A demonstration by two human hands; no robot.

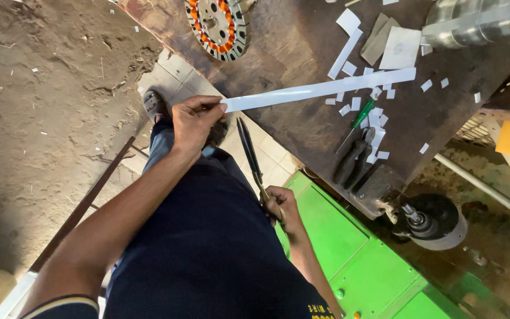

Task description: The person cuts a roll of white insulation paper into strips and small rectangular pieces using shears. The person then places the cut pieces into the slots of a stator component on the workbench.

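Our left hand (193, 121) pinches one end of a long white paper strip (320, 90) lying across the desk (302, 41). Our right hand (281, 207) grips closed scissors (250, 156), blades pointing toward the strip.

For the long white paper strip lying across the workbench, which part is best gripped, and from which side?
Probably the near free end, where the left hand already pinches the paper strip. That end overhangs the workbench edge, so fingers can close above and below it from the person's side. The far end lies flat among paper scraps. The right hand holds scissors.
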